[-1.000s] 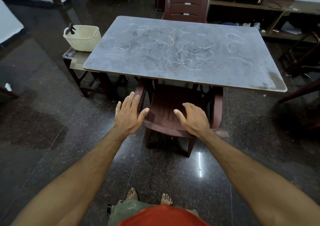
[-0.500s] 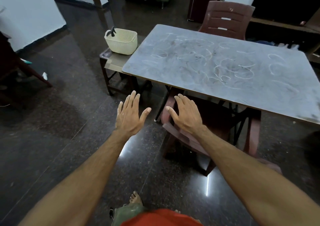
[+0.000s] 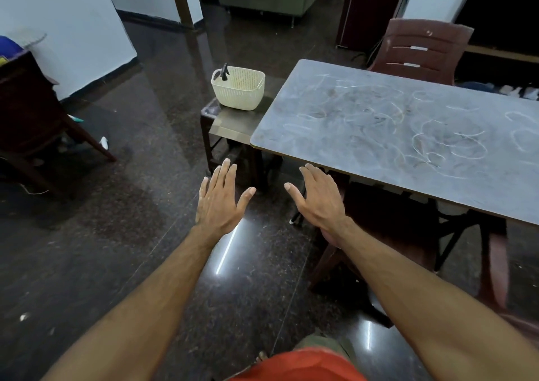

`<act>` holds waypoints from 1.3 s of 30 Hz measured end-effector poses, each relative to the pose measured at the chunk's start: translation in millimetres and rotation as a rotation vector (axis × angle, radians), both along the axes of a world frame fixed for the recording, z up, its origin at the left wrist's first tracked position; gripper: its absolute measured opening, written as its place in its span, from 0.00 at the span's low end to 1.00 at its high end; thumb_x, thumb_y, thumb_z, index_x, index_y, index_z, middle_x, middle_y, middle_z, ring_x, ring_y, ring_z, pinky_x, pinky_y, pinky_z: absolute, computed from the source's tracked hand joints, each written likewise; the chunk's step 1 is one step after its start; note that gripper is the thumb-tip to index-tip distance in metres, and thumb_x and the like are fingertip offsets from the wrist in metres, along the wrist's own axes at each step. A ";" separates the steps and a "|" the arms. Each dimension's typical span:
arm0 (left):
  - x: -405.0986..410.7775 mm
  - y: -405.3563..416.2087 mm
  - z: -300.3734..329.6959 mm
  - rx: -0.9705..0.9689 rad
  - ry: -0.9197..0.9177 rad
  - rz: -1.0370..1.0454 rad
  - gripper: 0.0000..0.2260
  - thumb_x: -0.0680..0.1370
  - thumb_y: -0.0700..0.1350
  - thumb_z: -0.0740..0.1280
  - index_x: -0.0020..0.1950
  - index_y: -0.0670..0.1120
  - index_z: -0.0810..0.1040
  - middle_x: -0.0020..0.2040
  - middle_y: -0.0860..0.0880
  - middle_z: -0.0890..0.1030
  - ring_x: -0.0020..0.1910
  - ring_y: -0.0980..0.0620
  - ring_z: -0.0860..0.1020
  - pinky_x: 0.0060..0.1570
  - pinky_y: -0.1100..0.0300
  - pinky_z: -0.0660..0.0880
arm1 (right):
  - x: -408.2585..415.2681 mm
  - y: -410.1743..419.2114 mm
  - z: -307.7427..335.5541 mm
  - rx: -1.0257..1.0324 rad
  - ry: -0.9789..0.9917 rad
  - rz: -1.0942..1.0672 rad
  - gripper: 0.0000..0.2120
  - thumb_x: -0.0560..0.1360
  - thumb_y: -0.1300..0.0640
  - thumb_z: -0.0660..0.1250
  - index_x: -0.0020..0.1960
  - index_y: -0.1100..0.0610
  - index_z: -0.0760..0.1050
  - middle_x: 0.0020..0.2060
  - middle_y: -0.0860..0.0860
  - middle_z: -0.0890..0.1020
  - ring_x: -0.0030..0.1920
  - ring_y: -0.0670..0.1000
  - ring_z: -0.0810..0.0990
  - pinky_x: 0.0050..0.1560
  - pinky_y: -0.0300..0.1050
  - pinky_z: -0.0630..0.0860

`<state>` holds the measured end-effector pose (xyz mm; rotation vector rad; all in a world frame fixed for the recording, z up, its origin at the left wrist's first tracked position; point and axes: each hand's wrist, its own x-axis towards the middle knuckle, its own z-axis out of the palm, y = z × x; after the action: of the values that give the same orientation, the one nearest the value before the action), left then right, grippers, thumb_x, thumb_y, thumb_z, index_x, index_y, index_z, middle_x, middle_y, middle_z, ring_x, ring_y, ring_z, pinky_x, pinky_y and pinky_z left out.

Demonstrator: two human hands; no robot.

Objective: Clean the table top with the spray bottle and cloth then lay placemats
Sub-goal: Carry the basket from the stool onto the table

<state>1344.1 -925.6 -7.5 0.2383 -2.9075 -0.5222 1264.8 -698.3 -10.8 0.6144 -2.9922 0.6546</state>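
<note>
- Table top (image 3: pixel 408 135): grey, chalk-scribbled, right end cut off by frame.
- Near left corner just beyond right hand (image 3: pixel 320 202).
- Left hand (image 3: pixel 221 202) and right: fingers spread, empty.

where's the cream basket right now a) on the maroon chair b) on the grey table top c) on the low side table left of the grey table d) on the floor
c: the cream basket stands on the low side table just off the left end of the grey table top, which bears only chalky scribbles; both hands are empty.
</note>
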 end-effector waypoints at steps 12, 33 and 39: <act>-81.8 -82.2 -7.1 0.014 0.001 0.034 0.39 0.77 0.69 0.44 0.81 0.46 0.53 0.82 0.49 0.50 0.81 0.49 0.49 0.78 0.46 0.46 | -90.7 -95.2 -10.3 0.017 0.055 0.061 0.30 0.81 0.36 0.54 0.70 0.59 0.69 0.65 0.53 0.75 0.65 0.55 0.72 0.68 0.52 0.67; -282.3 -242.6 -3.9 -0.022 -0.012 0.126 0.33 0.82 0.63 0.53 0.81 0.44 0.54 0.82 0.48 0.52 0.80 0.48 0.51 0.78 0.46 0.48 | -312.7 -261.5 -15.7 0.009 0.035 0.126 0.33 0.80 0.35 0.53 0.74 0.58 0.64 0.71 0.55 0.72 0.70 0.55 0.70 0.72 0.58 0.65; -340.9 -302.1 -12.6 -0.022 -0.045 0.076 0.34 0.82 0.63 0.52 0.81 0.45 0.53 0.82 0.48 0.51 0.81 0.49 0.51 0.78 0.47 0.47 | -359.4 -310.5 -26.2 0.005 0.030 0.060 0.33 0.80 0.35 0.54 0.74 0.58 0.65 0.70 0.54 0.73 0.69 0.54 0.70 0.72 0.58 0.63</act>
<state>1003.2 -1227.7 -20.1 0.3607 -2.9317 -0.4781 905.3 -1008.7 -37.0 0.7101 -2.9594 0.6351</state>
